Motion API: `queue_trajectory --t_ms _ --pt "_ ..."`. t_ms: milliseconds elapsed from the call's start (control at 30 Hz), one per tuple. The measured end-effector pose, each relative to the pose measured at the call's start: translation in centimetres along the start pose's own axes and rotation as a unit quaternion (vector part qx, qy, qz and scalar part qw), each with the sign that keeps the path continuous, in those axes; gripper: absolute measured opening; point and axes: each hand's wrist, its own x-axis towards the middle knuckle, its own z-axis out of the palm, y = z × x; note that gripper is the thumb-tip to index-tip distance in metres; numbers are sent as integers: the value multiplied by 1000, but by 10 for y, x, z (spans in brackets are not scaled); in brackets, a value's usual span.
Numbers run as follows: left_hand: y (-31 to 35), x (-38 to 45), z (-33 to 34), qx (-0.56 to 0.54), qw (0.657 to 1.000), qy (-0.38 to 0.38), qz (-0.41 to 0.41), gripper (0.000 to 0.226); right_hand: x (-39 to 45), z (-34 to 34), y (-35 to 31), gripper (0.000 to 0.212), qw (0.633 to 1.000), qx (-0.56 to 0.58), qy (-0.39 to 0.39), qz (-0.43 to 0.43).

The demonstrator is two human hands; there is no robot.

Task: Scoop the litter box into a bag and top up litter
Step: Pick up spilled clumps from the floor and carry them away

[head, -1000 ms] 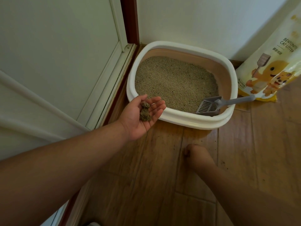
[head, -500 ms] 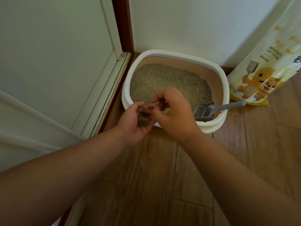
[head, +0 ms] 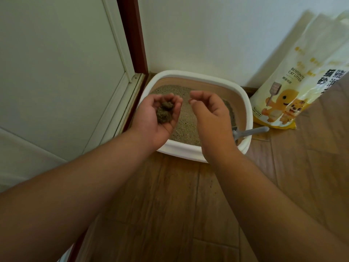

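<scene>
Your left hand (head: 160, 118) is cupped palm-up over the near-left part of the litter box (head: 245, 103), fingers curled around dark litter clumps (head: 164, 112) lying in the palm. Your right hand (head: 211, 118) hovers just beside it over the litter (head: 186, 127), fingers loosely curled, thumb near the fingertips; you cannot tell whether it pinches anything. The grey scoop (head: 251, 131) rests on the box's near-right rim. The yellow litter bag (head: 294, 87) leans against the wall, right of the box
</scene>
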Motion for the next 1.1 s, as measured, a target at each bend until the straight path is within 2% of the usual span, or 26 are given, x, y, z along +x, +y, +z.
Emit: queue_trajectory --t_ms 67,167,300,367,467,700,833,967,1100 --pt "5 1 27 2 1000 -15 10 27 6 -2 -11 20 993 106 18 52" --pt "5 -3 68 2 999 -40 10 31 11 -3 -34 26 961 260 11 94" --pt "0 -10 112 -34 999 -41 10 33 13 -4 -74 26 887 445 37 117" --pt "-5 -16 126 -69 997 -40 16 31 16 -10 -90 29 860 494 67 108" --pt "-16 -22 138 -93 995 -28 32 28 20 -20 -105 33 848 511 95 99" --pt "-39 -30 136 -167 982 27 77 31 15 -33 -112 33 879 450 73 138" --pt "-40 -23 153 -156 984 29 75 34 26 -44 -118 33 872 461 86 142" --pt "-32 -33 203 -159 985 23 61 36 39 -63 -163 35 862 479 102 133" --pt "-3 -65 267 -164 985 23 53 36 41 -75 -239 37 854 487 114 141"
